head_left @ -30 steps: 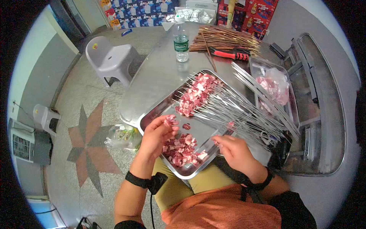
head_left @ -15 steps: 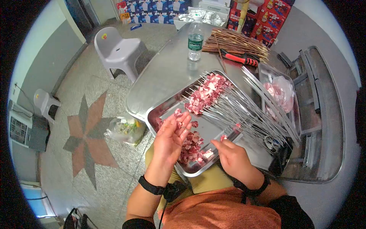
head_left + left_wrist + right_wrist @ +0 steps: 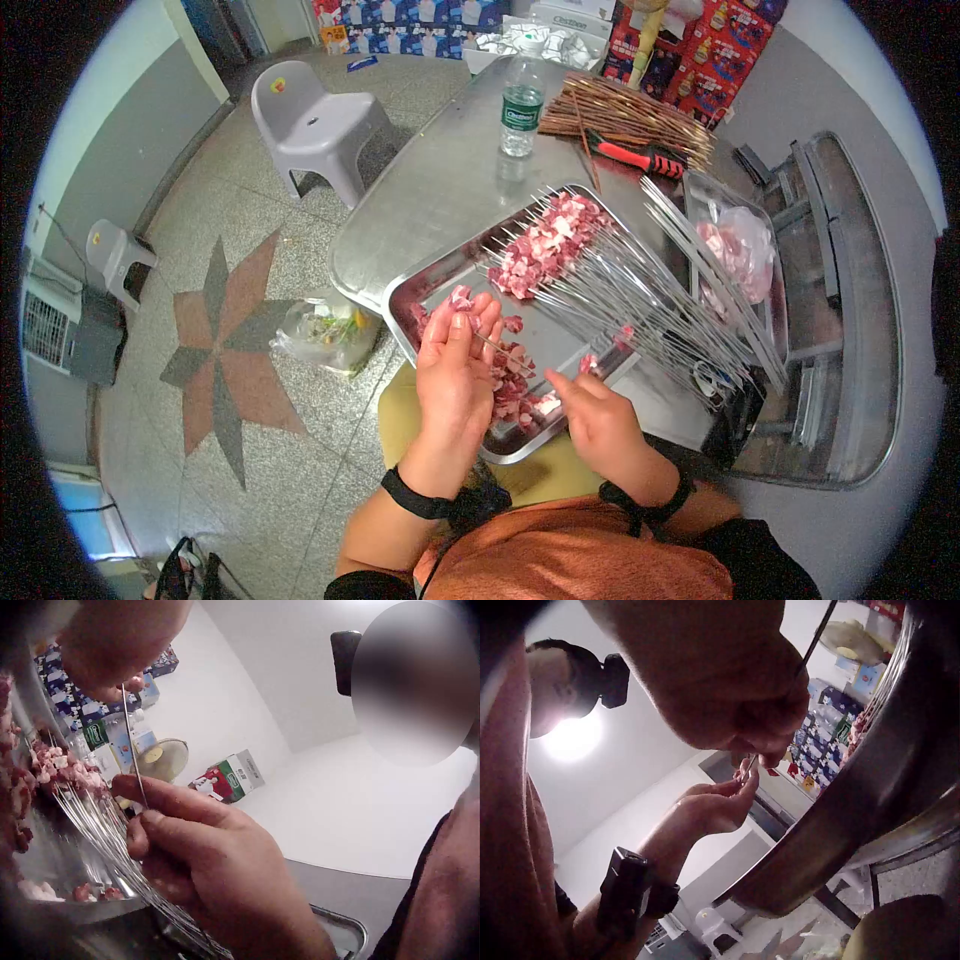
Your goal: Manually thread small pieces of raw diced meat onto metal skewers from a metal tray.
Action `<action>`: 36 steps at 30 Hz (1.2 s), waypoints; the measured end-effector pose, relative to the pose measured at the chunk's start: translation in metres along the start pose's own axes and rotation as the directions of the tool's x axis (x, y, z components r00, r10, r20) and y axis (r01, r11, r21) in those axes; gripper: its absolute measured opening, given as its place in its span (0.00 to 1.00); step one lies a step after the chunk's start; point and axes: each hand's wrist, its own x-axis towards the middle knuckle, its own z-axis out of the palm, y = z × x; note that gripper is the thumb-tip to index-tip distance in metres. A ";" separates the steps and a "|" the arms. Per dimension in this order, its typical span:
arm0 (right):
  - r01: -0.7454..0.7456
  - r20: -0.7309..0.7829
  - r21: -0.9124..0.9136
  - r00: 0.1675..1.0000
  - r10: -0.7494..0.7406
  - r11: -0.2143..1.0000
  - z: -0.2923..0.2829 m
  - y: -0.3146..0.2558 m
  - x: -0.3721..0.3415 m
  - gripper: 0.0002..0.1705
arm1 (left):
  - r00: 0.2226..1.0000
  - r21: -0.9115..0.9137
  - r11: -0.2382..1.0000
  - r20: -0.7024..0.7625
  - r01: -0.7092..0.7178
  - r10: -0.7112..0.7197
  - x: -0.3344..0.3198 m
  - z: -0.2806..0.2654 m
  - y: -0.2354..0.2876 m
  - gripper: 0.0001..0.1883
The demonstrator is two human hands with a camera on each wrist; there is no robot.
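My left hand (image 3: 455, 375), palm turned up over the near left of the metal tray (image 3: 560, 345), pinches a small piece of raw meat (image 3: 461, 297) at the fingertips. Between thumb and forefinger, my right hand (image 3: 605, 425) grips a thin metal skewer (image 3: 135, 750). The skewer slants across to the left hand, its far end at the left fingers and the meat. Loose meat cubes (image 3: 515, 385) are heaped in the tray below, partly hidden by the left hand. Meat threaded on skewers (image 3: 550, 245) lies in a row at the tray's far side.
Bare skewer shafts (image 3: 640, 310) fan over the tray's right edge. Beyond stand a water bottle (image 3: 520, 120), a bundle of brown sticks (image 3: 625, 115) and a red-and-black handled tool (image 3: 640, 158). A second tray holds a plastic bag of meat (image 3: 735, 250). Plastic chairs (image 3: 320, 125) stand left.
The left hand has turned palm up with its meat and appears farther right. The right hand has moved slightly left, and its skewer now reaches the left fingers. The head view has shifted.
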 end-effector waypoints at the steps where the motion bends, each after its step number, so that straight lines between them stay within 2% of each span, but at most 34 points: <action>1: -0.004 -0.020 -0.007 1.000 0.004 1.000 0.003 -0.001 -0.001 0.26 | 0.999 -0.003 0.999 -0.028 -0.037 0.037 -0.002 0.002 -0.002 0.14; 5: 0.011 -0.065 -0.008 0.998 -0.011 1.000 0.013 -0.003 -0.002 0.27 | 0.995 -0.028 0.995 -0.037 -0.093 0.092 -0.005 -0.001 -0.014 0.17; 9: 0.050 -0.102 0.055 0.994 -0.044 0.997 0.017 0.000 0.003 0.26 | 0.993 -0.029 0.996 -0.084 -0.080 0.078 -0.008 0.000 -0.017 0.16; 15: 0.008 -0.041 0.072 0.999 -0.005 0.997 0.013 0.000 0.006 0.24 | 0.995 0.032 0.995 -0.033 -0.092 0.093 -0.011 -0.002 -0.019 0.16; 17: 0.007 -0.056 0.132 0.998 0.001 0.991 0.010 0.001 0.005 0.23 | 0.995 0.031 0.999 0.091 -0.028 0.025 -0.008 -0.010 -0.014 0.16; 18: 0.010 -0.056 0.130 0.998 -0.003 0.991 0.007 0.002 0.005 0.23 | 0.995 0.028 0.999 0.092 -0.031 0.028 -0.005 -0.012 -0.009 0.16; 20: -0.003 -0.065 0.161 0.998 0.013 0.987 0.002 0.002 0.004 0.21 | 0.997 -0.190 0.979 0.010 0.077 -0.077 0.001 -0.016 -0.001 0.09; 21: -0.002 -0.060 0.161 0.998 0.012 0.987 0.000 0.003 0.003 0.21 | 0.997 -0.192 0.979 0.006 0.075 -0.075 0.003 -0.019 0.000 0.09; 23: -0.011 -0.047 0.161 0.999 0.019 0.987 -0.004 0.005 0.002 0.19 | 0.999 -0.116 0.992 0.010 0.045 -0.044 0.009 -0.024 0.002 0.07; 25: -0.025 -0.042 0.148 0.999 0.031 0.989 -0.007 0.012 0.001 0.19 | 0.999 -0.118 0.992 -0.016 0.041 -0.043 0.010 -0.023 0.005 0.06; 27: -0.057 -0.040 0.136 0.997 0.063 0.989 -0.011 0.017 -0.002 0.18 | 1.000 0.004 1.000 0.000 0.028 -0.028 0.013 -0.030 0.003 0.06; 29: -0.098 -0.074 0.111 0.992 0.106 0.989 -0.022 0.018 -0.004 0.18 | 0.989 0.151 0.983 0.119 -0.105 0.087 0.018 -0.036 0.002 0.06; 30: -0.103 -0.085 0.072 0.990 0.109 0.992 -0.028 0.020 -0.006 0.17 | 0.991 0.348 0.929 0.085 -0.127 0.104 0.014 -0.031 0.009 0.07; 31: -0.120 -0.088 0.072 0.988 0.126 0.990 -0.032 0.023 -0.008 0.17 | 0.959 0.535 0.802 0.231 -0.267 0.166 0.016 -0.036 0.010 0.06; 32: -0.116 -0.087 0.095 0.988 0.124 0.989 -0.034 0.026 -0.010 0.17 | 0.915 0.731 0.555 0.362 -0.397 0.178 0.018 -0.039 0.012 0.06; 33: -0.108 -0.085 0.119 0.989 0.119 0.987 -0.037 0.028 -0.012 0.17 | 0.860 0.824 0.245 0.489 -0.510 0.145 0.019 -0.042 0.015 0.06; 34: -0.111 -0.092 0.124 0.988 0.123 0.986 -0.037 0.030 -0.013 0.16 | 0.862 0.826 0.245 0.489 -0.507 0.135 0.020 -0.045 0.018 0.06; 36: -0.121 -0.090 0.135 0.987 0.134 0.983 -0.038 0.035 -0.015 0.16 | 0.766 0.741 -0.195 0.627 -0.642 -0.139 0.022 -0.050 0.022 0.09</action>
